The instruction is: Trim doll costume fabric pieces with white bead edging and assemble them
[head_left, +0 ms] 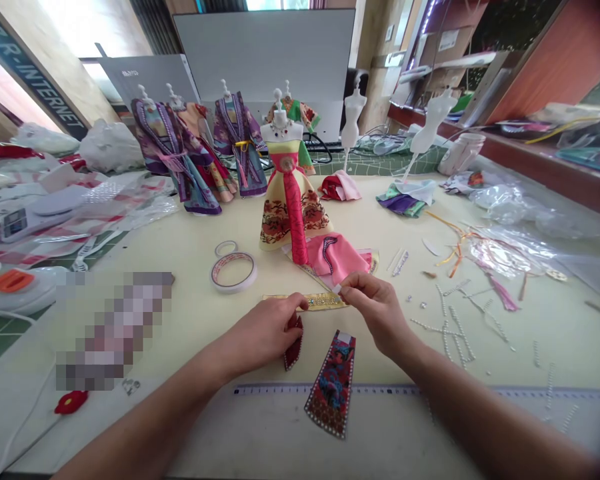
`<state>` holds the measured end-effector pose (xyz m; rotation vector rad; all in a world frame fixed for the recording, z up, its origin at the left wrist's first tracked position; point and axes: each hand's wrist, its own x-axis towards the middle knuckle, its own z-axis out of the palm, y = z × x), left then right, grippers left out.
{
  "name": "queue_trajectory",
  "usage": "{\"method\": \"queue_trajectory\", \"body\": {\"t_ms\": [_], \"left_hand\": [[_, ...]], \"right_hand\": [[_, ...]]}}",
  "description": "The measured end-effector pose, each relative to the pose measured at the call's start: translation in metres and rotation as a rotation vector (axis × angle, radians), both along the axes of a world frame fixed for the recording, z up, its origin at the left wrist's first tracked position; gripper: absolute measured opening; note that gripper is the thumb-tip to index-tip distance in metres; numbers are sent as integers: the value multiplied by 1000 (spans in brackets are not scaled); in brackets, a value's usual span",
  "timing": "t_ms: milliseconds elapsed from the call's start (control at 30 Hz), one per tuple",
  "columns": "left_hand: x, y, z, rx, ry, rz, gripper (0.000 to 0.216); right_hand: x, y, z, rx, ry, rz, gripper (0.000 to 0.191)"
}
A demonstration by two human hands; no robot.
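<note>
My left hand (275, 327) is closed, its fingers on a dark red fabric piece (294, 348) with a beaded edge. Just beyond the fingers lies a yellow strip (325, 302) set with rows of small gems. My right hand (377, 310) pinches a small white piece (337, 289), perhaps tape, above the strip's right part. Between my forearms a patterned red and blue fabric panel (333, 387) lies flat, beads along its edges and a white patch at its narrow top. Pink fabric (343, 257) with dark beaded trim is spread behind my right hand.
A tape roll (233, 272) and a thinner ring (227, 249) lie left of centre. A doll form in a yellow and red dress (295, 193) stands behind. Bead strings (453, 333) are scattered at right, a ruler (380, 391) crosses the front, and bare white mannequins (353, 113) stand at the back.
</note>
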<state>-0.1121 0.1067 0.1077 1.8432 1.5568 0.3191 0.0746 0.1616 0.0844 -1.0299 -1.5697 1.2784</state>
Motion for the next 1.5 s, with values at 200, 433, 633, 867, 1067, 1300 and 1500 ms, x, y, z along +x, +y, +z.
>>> {"method": "queue_trajectory", "body": {"t_ms": [200,433,633,867,1067,1300,1500], "left_hand": [[2,-4,4,148,331,-32,32],[1,-3,9,186,400,-7,28],[6,-4,9,259,343,-20,19],[7,-5,1,337,327,-102,16],[5,-3,-4,390,337,-171,12],[8,-2,-7,413,315,-226,14],[13,-5,-7,469,287,-263,15]], "right_hand": [[0,-1,-2,25,-15,9,10],[3,6,-1,82,-50,-18,10],[7,20,11,181,-145,-29,11],[19,23,44,256,-271,-46,12],[46,-56,68,265,-302,97,14],[77,-143,38,106,-405,234,16],[88,-174,1,122,-564,244,15]]}}
